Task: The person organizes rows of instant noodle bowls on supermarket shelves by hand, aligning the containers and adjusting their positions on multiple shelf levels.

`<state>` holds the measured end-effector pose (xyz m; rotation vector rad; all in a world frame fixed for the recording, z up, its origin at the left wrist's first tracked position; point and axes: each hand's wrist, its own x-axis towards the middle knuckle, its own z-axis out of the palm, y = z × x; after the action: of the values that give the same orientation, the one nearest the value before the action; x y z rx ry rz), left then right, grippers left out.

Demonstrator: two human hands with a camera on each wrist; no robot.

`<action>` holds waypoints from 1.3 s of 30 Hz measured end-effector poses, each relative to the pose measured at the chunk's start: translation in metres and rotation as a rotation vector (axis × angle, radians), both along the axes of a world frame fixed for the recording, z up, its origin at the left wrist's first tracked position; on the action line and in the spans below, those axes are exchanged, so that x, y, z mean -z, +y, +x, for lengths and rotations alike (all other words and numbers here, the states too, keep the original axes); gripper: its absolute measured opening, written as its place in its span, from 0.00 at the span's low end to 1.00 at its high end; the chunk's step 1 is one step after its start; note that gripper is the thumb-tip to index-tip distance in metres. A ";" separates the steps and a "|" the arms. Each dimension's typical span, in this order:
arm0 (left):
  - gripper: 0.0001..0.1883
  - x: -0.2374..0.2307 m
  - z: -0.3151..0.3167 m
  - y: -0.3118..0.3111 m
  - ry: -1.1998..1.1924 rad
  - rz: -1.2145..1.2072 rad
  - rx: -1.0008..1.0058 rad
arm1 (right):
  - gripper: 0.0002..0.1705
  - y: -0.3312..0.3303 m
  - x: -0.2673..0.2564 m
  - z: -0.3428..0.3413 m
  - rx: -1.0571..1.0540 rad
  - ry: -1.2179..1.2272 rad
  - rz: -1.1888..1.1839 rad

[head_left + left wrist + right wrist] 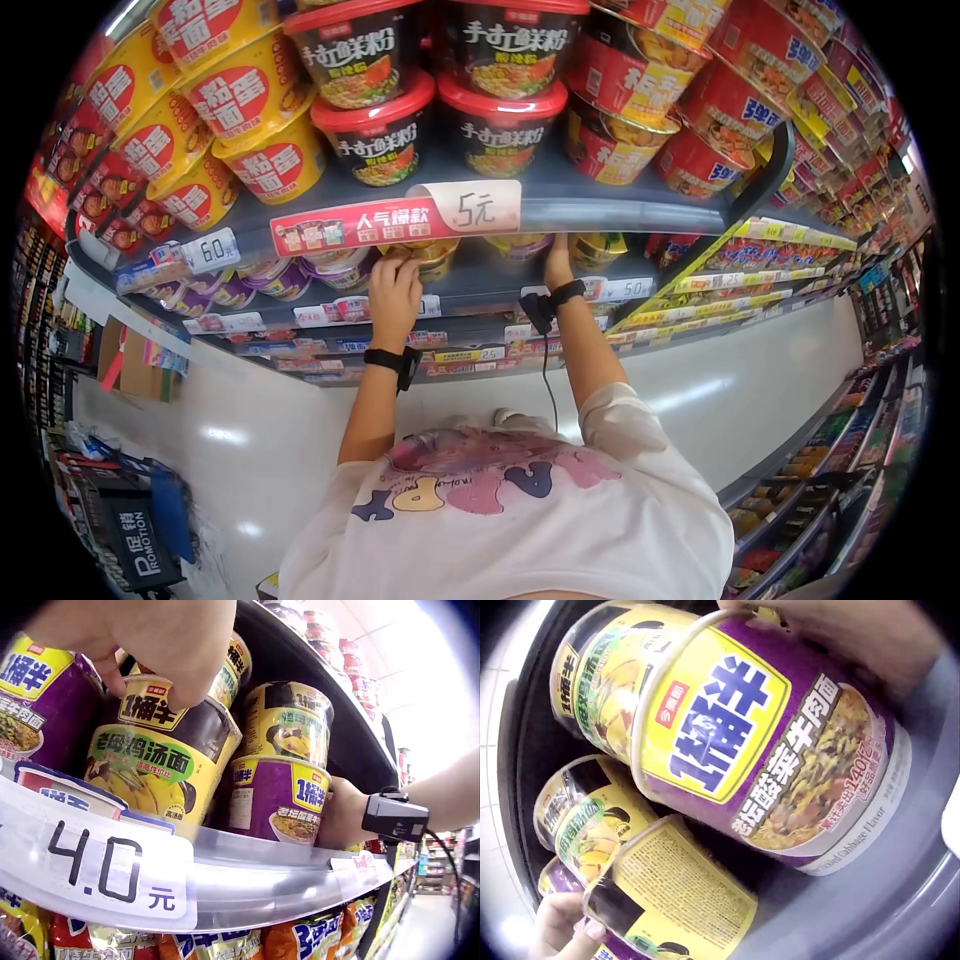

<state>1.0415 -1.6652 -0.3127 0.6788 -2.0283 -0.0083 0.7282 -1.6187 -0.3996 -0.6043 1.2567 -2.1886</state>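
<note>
On a shelf, my left hand (pixel 398 290) reaches in under the upper deck. Its thumb and fingers pinch the top rim of a yellow and black noodle tub (pixel 154 754); in the right wrist view that tub (pixel 679 889) has its printed text panel showing. My right hand (pixel 558 268) lies along the right side of a purple noodle tub (pixel 277 799), and its fingers are largely hidden behind it. Close up, this purple tub (pixel 772 750) faces out with its yellow label. Another yellow tub (pixel 289 724) is stacked above the purple one.
Red-lidded black tubs (pixel 375 140), yellow tubs (pixel 275 160) and red tubs (pixel 615 150) fill the deck above. A price strip (pixel 395 218) runs along its edge. Noodle bags (pixel 315 934) lie below. A promotion cart (pixel 135 540) stands at the lower left.
</note>
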 end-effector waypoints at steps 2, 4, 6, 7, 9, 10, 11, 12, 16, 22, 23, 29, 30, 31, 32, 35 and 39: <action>0.12 0.000 0.003 0.004 0.004 -0.002 -0.001 | 0.35 -0.005 0.018 -0.012 0.066 0.065 0.004; 0.12 0.003 0.003 0.004 0.001 0.032 -0.008 | 0.35 0.007 0.009 -0.012 -0.043 0.044 0.041; 0.13 0.002 0.001 0.005 0.001 0.020 -0.016 | 0.33 0.007 -0.004 -0.004 0.010 0.098 0.065; 0.14 0.000 -0.001 0.011 -0.027 -0.016 -0.068 | 0.32 0.015 -0.028 0.012 0.074 0.155 0.070; 0.17 0.017 -0.007 0.024 -0.057 -0.047 0.014 | 0.31 0.018 -0.035 0.022 0.104 0.155 0.045; 0.18 0.023 -0.014 0.030 -0.072 -0.061 0.053 | 0.31 0.018 -0.036 0.022 0.118 0.157 0.034; 0.22 0.029 -0.023 0.036 -0.043 0.036 0.127 | 0.30 0.016 -0.037 0.022 0.116 0.132 0.023; 0.26 0.033 -0.033 0.044 -0.015 0.137 0.200 | 0.30 0.014 -0.032 0.021 0.113 0.105 0.015; 0.37 0.051 -0.071 0.056 0.029 0.498 0.276 | 0.29 0.017 -0.030 0.024 0.010 -0.036 0.032; 0.47 0.054 -0.090 0.039 -0.062 0.541 0.342 | 0.30 0.029 -0.042 0.043 0.089 0.079 0.069; 0.47 0.052 -0.088 0.035 -0.072 0.569 0.368 | 0.30 0.029 -0.044 0.046 0.110 0.111 0.079; 0.45 0.057 -0.090 0.024 -0.019 0.555 0.448 | 0.32 0.033 -0.047 0.055 0.134 0.167 0.124; 0.46 0.056 -0.090 0.023 -0.016 0.556 0.455 | 0.33 0.031 -0.046 0.057 0.147 0.173 0.125; 0.47 0.055 -0.090 0.020 -0.056 0.587 0.441 | 0.34 0.029 -0.045 0.058 0.161 0.177 0.116; 0.47 0.053 -0.090 0.017 -0.080 0.619 0.440 | 0.34 0.027 -0.044 0.058 0.177 0.178 0.133; 0.47 0.048 -0.086 0.014 -0.139 0.649 0.448 | 0.36 0.022 -0.038 0.054 0.252 0.241 0.198; 0.35 0.043 -0.067 0.031 -0.028 0.472 0.447 | 0.35 0.028 -0.023 0.057 0.309 0.274 0.242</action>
<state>0.9747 -1.6340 -0.3553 0.4924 -2.1841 -0.7613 0.7848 -1.5910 -0.3765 -0.6626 1.8348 -2.1968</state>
